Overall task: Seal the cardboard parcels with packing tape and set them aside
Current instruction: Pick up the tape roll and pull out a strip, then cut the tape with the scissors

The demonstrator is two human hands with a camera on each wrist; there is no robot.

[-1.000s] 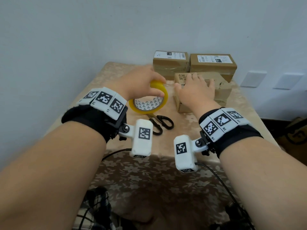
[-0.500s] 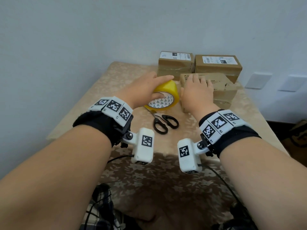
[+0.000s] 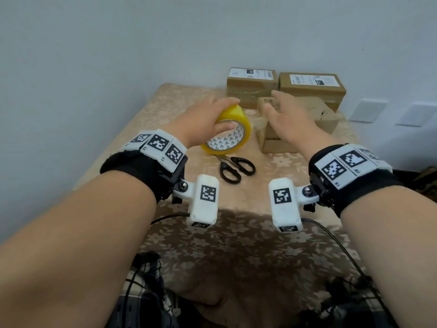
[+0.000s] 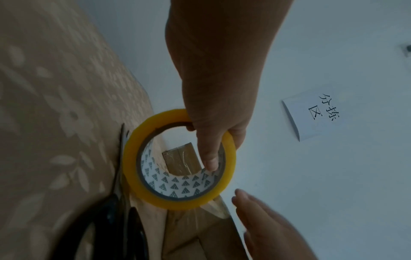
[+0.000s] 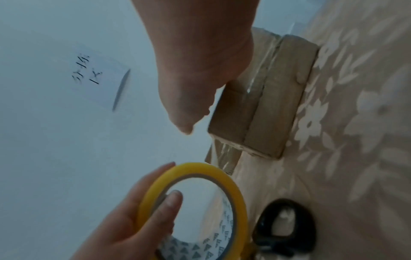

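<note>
Bare tabletop [image 3: 146, 119] lies open along the left side. Scissors [image 3: 234, 165] block the near middle. A parcel [image 3: 305, 124] fills the right, two more parcels [image 3: 286, 88] wall off the far edge.

Head view downward; wrist views share tape roll [image 4: 179, 159]

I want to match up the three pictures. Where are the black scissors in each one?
Head view: the scissors lie on the table, lower centre, just below the tape roll.
Left wrist view: scissors at the bottom left, blurred.
Right wrist view: scissors at the bottom right, handles showing.
Shared landmark: the yellow tape roll, next to the scissors in every view.
</note>
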